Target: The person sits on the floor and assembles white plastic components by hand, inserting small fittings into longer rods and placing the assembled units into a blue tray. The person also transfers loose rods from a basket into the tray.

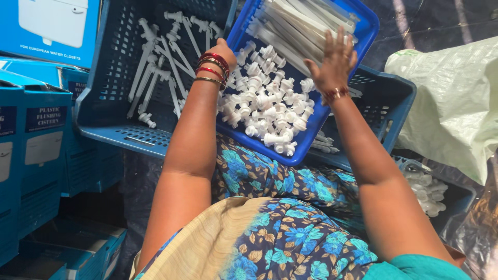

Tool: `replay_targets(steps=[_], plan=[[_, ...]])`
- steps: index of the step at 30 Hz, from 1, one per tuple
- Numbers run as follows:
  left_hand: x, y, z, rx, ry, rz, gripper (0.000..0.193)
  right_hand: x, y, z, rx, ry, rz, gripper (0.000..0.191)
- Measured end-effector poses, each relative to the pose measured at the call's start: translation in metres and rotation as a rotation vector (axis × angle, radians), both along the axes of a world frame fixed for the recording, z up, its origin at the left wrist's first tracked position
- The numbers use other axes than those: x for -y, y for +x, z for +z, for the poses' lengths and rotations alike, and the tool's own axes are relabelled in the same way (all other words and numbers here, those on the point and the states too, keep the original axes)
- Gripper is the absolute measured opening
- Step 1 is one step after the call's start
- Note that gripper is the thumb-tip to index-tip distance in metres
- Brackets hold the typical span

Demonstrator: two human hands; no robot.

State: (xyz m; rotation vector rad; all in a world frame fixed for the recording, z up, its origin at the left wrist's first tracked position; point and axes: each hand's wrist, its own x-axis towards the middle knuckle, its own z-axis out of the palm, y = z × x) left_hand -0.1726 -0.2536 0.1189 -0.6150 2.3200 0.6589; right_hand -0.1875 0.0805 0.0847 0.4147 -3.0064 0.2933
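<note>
My right hand (pixel 334 62) is spread wide, fingers fanned out, hovering over the long white plastic tubes (pixel 301 23) at the far end of the bright blue tray (pixel 306 142); I cannot tell whether my fingertips touch them. My left hand (pixel 222 52), with red and gold bangles (pixel 212 70) on the wrist, reaches to the tray's left rim; its fingers are hidden from me, so I cannot tell whether they are curled or gripping anything. Between my hands, the near end of the tray is heaped with small white plastic fittings (pixel 267 103). The tray rests across my lap on my blue floral dress (pixel 280 228). To its left sits a darker blue crate (pixel 111 122) with long white lever parts (pixel 161 67) lying loose inside. Another blue crate (pixel 386 98) lies under the tray on the right. Blue cardboard boxes (pixel 36 150) stand stacked at my left, and a pale green sack (pixel 451 103) lies at my right.
</note>
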Motion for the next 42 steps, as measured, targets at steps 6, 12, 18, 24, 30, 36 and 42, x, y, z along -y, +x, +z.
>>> replay_targets(steps=[6, 12, 18, 24, 30, 36, 42], plan=[[-0.001, 0.002, 0.0, -0.002, 0.005, -0.005, 0.052, -0.048, 0.069, 0.011, -0.027, -0.088, -0.058, 0.083], [-0.005, 0.003, 0.008, 0.014, -0.018, 0.029, 0.061, -0.021, 0.033, 0.027, -0.102, -0.121, 0.032, 0.06], [-0.005, 0.001, 0.019, -0.01, -0.017, 0.04, 0.056, 0.001, -0.037, 0.04, -0.209, -0.021, 0.048, 0.047], [-0.002, -0.002, 0.017, -0.009, 0.036, 0.034, 0.051, -0.016, -0.06, 0.043, -0.263, -0.256, 0.051, 0.027], [0.0, -0.002, 0.01, 0.019, 0.032, 0.01, 0.056, -0.044, -0.024, 0.04, -0.424, -0.266, 0.136, 0.071], [0.0, -0.002, -0.002, -0.001, 0.0, 0.006, 0.055, -0.077, 0.136, 0.001, 0.428, -0.633, -0.278, 0.044], [-0.006, 0.007, -0.003, -0.029, -0.066, -0.072, 0.057, -0.065, 0.216, -0.035, 0.881, -1.161, -0.468, 0.048]])
